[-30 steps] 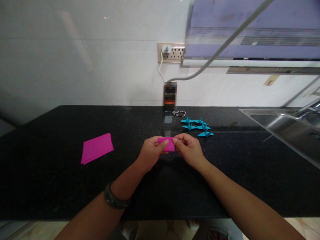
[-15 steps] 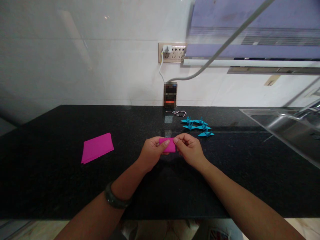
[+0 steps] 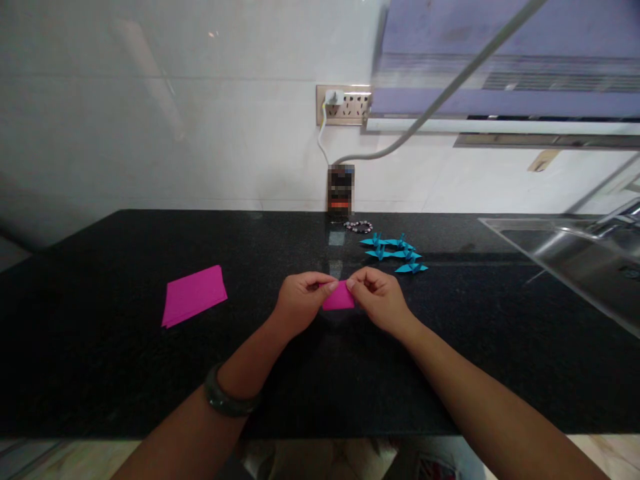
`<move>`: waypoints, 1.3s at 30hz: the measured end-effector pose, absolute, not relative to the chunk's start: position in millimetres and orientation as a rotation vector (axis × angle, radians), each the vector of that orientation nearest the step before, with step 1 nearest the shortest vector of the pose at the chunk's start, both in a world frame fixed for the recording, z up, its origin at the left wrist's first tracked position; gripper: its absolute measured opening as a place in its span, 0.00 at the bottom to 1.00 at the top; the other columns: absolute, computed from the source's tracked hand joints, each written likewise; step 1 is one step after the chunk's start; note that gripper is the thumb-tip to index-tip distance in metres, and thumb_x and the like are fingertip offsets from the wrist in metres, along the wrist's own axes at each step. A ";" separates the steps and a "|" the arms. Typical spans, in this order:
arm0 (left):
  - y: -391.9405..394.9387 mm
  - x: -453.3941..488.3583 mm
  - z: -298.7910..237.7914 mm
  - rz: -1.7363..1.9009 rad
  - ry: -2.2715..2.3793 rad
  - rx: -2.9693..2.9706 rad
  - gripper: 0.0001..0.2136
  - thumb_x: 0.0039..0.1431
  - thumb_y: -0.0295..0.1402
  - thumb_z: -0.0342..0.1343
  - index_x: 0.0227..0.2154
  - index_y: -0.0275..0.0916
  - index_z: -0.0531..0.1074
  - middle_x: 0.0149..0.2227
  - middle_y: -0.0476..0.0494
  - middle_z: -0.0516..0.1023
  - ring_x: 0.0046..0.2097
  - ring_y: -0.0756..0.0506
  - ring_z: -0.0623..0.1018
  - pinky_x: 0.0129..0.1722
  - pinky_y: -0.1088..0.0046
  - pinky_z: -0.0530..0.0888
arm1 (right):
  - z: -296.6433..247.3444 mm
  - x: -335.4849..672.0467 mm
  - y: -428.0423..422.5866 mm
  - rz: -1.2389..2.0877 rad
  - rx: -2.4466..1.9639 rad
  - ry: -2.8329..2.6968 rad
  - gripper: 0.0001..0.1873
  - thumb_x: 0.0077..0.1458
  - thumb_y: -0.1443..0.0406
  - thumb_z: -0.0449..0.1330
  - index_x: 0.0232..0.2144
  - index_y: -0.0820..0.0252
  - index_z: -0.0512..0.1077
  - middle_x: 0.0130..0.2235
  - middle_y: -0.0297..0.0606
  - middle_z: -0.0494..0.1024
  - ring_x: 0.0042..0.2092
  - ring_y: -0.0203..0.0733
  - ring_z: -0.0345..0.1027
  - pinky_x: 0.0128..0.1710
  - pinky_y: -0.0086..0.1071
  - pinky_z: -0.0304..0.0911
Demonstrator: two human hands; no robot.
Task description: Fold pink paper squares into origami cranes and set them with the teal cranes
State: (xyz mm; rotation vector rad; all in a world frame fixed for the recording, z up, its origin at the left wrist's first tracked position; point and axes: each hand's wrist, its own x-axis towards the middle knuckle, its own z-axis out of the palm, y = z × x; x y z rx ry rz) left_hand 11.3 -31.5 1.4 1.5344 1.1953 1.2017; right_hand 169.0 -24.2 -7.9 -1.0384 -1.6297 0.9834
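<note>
Pointing its peak away, pink paper (image 3: 339,299), long edge left-right.

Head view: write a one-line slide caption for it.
Left hand and right hand pinch a folded pink paper over a black countertop; pink sheets lie left, blue paper cranes behind.
</note>
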 end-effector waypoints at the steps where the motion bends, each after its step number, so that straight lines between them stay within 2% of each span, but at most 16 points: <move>1: -31.4 10.2 2.1 1.184 1.224 1.592 0.08 0.45 0.34 0.57 0.27 0.34 0.75 0.25 0.45 0.77 0.27 0.50 0.73 0.25 0.77 0.68 | -7.8 169.7 -23.9 0.965 -1.039 -1.646 0.09 0.49 0.63 0.54 0.22 0.62 0.64 0.19 0.28 0.61 0.21 0.30 0.53 0.20 0.25 0.49; 9: -30.2 4.5 -0.2 1.078 1.257 1.818 0.10 0.49 0.36 0.53 0.26 0.34 0.74 0.23 0.47 0.75 0.24 0.52 0.71 0.22 0.79 0.65 | -7.8 172.9 -24.4 0.905 -1.036 -1.753 0.09 0.50 0.62 0.54 0.23 0.62 0.67 0.20 0.30 0.62 0.22 0.30 0.53 0.21 0.24 0.50; 14: -30.1 4.8 1.7 1.108 1.293 1.788 0.09 0.49 0.34 0.53 0.24 0.33 0.73 0.22 0.48 0.73 0.24 0.53 0.69 0.22 0.80 0.64 | -6.3 172.4 -23.9 0.935 -1.023 -1.809 0.11 0.50 0.59 0.54 0.28 0.62 0.70 0.21 0.30 0.64 0.23 0.30 0.54 0.21 0.25 0.51; 19: -31.5 5.4 1.0 1.121 1.252 1.832 0.08 0.50 0.33 0.52 0.25 0.34 0.73 0.22 0.48 0.73 0.24 0.52 0.69 0.23 0.79 0.64 | -6.2 172.5 -22.8 0.742 -0.976 -1.912 0.09 0.50 0.63 0.54 0.24 0.62 0.71 0.24 0.33 0.64 0.27 0.32 0.58 0.27 0.26 0.55; 29: -29.8 4.8 0.3 1.291 1.327 1.654 0.08 0.49 0.34 0.53 0.24 0.34 0.71 0.21 0.48 0.71 0.23 0.52 0.69 0.23 0.79 0.65 | -5.7 172.0 -22.8 0.719 -1.002 -1.926 0.09 0.50 0.66 0.54 0.22 0.62 0.70 0.23 0.32 0.64 0.26 0.32 0.57 0.26 0.26 0.53; 35: -27.4 3.3 -0.1 1.190 1.255 1.698 0.09 0.49 0.35 0.53 0.25 0.33 0.71 0.22 0.47 0.71 0.24 0.52 0.69 0.24 0.78 0.65 | -3.5 175.8 -21.6 0.700 -0.984 -1.981 0.08 0.50 0.66 0.53 0.23 0.62 0.70 0.22 0.32 0.62 0.25 0.31 0.56 0.25 0.26 0.52; 39: -27.6 2.3 5.2 1.111 1.179 1.719 0.10 0.49 0.35 0.53 0.29 0.33 0.72 0.25 0.45 0.75 0.27 0.51 0.72 0.26 0.77 0.67 | -2.7 177.0 -22.6 0.722 -0.958 -2.035 0.07 0.49 0.67 0.54 0.22 0.62 0.70 0.22 0.31 0.61 0.24 0.30 0.55 0.24 0.25 0.51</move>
